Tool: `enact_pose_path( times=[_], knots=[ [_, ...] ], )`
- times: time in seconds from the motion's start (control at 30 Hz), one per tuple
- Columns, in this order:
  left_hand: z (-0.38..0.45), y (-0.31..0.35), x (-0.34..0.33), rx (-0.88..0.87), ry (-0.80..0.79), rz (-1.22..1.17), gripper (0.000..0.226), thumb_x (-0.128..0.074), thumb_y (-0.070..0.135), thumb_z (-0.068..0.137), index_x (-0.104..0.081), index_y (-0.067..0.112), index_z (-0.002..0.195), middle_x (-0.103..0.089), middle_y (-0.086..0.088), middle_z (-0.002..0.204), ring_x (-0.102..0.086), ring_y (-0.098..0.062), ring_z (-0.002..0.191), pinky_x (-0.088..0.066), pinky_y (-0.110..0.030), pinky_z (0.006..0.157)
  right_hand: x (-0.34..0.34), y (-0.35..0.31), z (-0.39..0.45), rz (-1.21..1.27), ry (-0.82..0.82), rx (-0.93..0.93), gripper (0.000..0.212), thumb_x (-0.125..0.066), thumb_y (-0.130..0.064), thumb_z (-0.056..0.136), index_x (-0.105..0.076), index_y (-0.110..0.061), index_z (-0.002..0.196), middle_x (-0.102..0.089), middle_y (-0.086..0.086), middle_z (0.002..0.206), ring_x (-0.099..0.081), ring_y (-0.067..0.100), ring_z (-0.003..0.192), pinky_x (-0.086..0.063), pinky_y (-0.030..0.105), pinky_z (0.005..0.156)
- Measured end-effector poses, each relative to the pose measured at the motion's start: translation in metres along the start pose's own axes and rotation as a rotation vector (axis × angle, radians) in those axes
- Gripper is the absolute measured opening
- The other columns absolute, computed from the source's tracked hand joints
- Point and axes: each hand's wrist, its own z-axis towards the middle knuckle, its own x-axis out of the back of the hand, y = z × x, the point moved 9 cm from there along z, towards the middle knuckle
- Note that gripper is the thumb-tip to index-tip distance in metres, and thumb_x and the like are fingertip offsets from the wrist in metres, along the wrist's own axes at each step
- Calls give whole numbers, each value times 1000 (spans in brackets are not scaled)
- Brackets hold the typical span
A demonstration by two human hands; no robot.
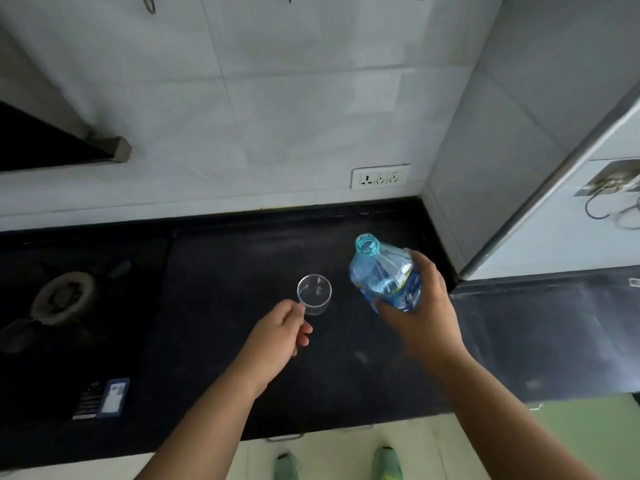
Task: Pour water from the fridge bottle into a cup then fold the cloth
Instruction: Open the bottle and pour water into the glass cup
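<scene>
The right hand (420, 306) is gripping the bottle (386, 275) around its lower body, fingers (382, 305) curled round the label; the cap is off and the open neck is pointing up and slightly toward the cup. The left hand (277, 336) is steadying the clear cup (314, 294), its fingertips pinching the near wall at the rim. The cup is standing upright on the dark table (242, 341), just left of the bottle and apart from it; whether it holds any water cannot be told. No cloth is showing in this view.

Assessment: the pour appears not yet begun. To do it well, the neck should be brought over the cup's mouth before tilting, then tipped slowly, as the bottle looks fairly full and could gush. The left hand should be keeping the light cup pinned down, fingers clear of the stream.
</scene>
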Motion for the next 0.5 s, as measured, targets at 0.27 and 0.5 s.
enact_pose_path(
  times=[0.27, 0.5],
  knots=[
    [-75, 117, 36, -240, 57, 110, 35, -46, 42, 108, -65, 19, 88, -72, 2, 84, -64, -4, 68, -55, -27, 70, 78, -102, 7, -219, 105, 327, 99, -87, -25, 80, -29, -57, 153, -41, -13, 148, -46, 19, 136, -56, 43, 88],
    [-126, 156, 46, -328, 148, 91, 37, -48, 43, 106, -62, 20, 82, -71, 3, 78, -64, -7, 65, -59, -37, 72, 102, -153, -2, -342, 161, 523, 104, -88, -16, 76, -32, -53, 155, -39, -17, 148, -39, 16, 140, -51, 34, 68]
  ],
)
